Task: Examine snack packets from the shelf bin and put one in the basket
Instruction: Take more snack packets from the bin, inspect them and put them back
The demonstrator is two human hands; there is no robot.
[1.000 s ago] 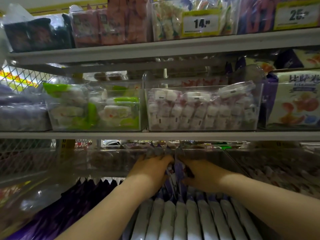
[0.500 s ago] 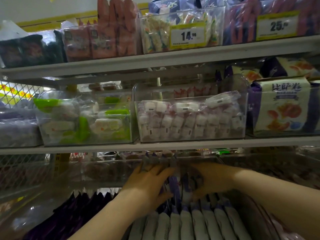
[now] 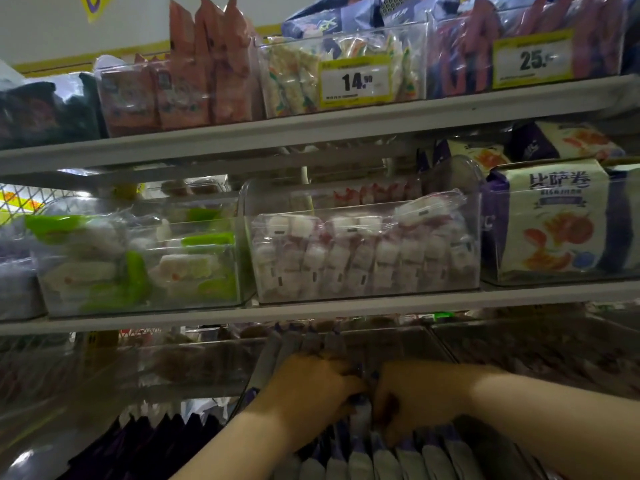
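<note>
A row of upright purple-and-white snack packets (image 3: 384, 460) fills a clear shelf bin (image 3: 408, 336) on the lowest shelf in view. Both my hands are inside this bin, close together, near the middle of the row. My left hand (image 3: 308, 393) has its fingers bent down round the tops of some packets. My right hand (image 3: 419, 398) grips a packet (image 3: 362, 415) between thumb and curled fingers. The fingertips are hidden among the packets. No basket is in view.
The shelf board (image 3: 311, 311) hangs just above my hands. It carries clear bins of green-wrapped (image 3: 138, 268) and pink-wrapped (image 3: 363, 258) sweets. Dark purple packets (image 3: 156, 441) fill the bin at my left. A bin of brown snacks (image 3: 554, 358) stands at right.
My left fingers, straight on the packets half a second ago, have curled. The two hands have drawn closer together. The view has tilted slightly upward.
</note>
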